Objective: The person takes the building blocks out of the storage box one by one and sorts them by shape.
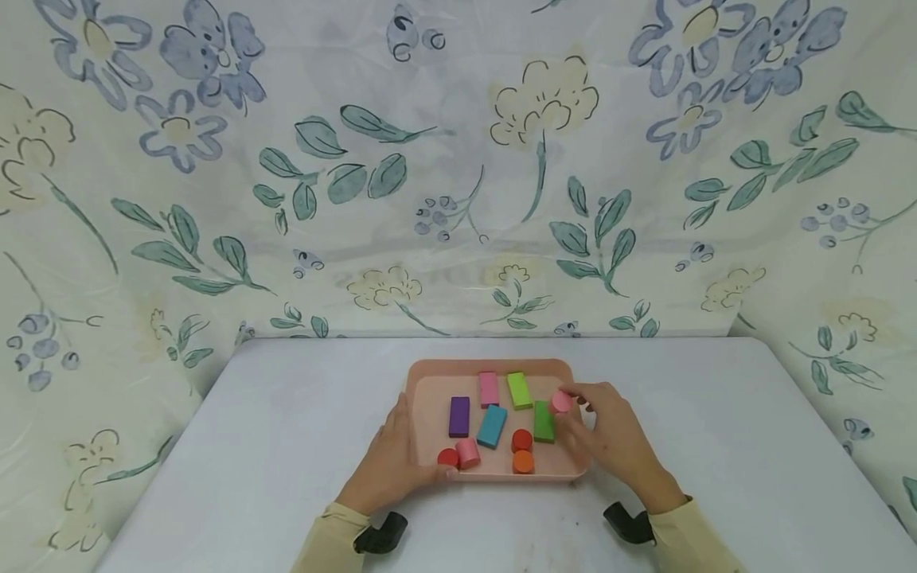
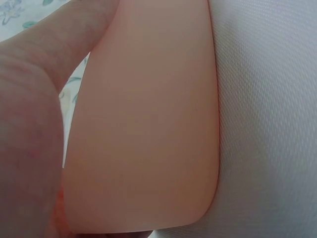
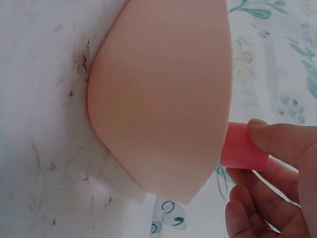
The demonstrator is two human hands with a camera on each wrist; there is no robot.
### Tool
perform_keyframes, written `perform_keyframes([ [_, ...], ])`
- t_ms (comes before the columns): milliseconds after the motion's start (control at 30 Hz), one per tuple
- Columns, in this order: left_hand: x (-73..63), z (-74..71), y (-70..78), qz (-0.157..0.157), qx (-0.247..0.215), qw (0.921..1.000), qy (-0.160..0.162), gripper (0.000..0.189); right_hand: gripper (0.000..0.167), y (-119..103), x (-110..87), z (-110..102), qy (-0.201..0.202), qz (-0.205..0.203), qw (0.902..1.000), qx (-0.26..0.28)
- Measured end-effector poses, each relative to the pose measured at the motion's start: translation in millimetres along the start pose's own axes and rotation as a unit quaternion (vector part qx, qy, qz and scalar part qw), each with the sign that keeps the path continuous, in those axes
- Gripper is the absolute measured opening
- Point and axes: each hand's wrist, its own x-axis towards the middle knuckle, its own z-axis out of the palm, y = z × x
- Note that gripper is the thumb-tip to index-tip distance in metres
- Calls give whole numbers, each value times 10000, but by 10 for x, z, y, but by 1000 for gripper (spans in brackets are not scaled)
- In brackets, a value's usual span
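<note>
A peach tray (image 1: pixel 433 390) with a raised rim sits on the table. My left hand (image 1: pixel 390 463) holds it at the front left corner, fingers along the left side and thumb at the front rim. Between thumb and fingertips my right hand (image 1: pixel 618 434) pinches a pink cylinder block (image 3: pixel 242 148) over the tray's right part, beside a green block (image 1: pixel 544 422). In the right wrist view the cylinder is partly hidden behind the tray wall. A red cylinder (image 1: pixel 447 458) and another pink cylinder (image 1: pixel 468 453) lie near my left thumb.
Also in the tray are purple (image 1: pixel 459 417), blue (image 1: pixel 492 426), pink (image 1: pixel 488 388) and lime (image 1: pixel 519 390) rectangular blocks. A red cylinder (image 1: pixel 521 440) stands by an orange cylinder (image 1: pixel 523 461) near the front. Floral cloth (image 1: pixel 466 199) hangs behind the white table (image 1: pixel 286 446).
</note>
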Motion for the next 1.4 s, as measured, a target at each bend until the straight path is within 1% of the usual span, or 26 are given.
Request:
perform_keyframes([
  [133,5,6,-5,12,25,10000,4,141,44,18,10,2,143,-26,9999,23],
  [267,7,9,-10,74,84,9999,43,140,43,43,28,6,395,-45,9992,48],
  [567,10,10,-14,63,21,10000,12,141,44,128,51,19,772,204,9968,-38],
  [733,14,10,-25,142,22,9999,43,141,45,168,57,17,867,282,9958,-54],
  [1167,12,19,-42,176,55,9998,77,141,46,259,79,53,929,547,9941,-149],
  [1400,16,19,-40,222,90,9997,80,140,44,321,94,54,966,577,9935,-174],
])
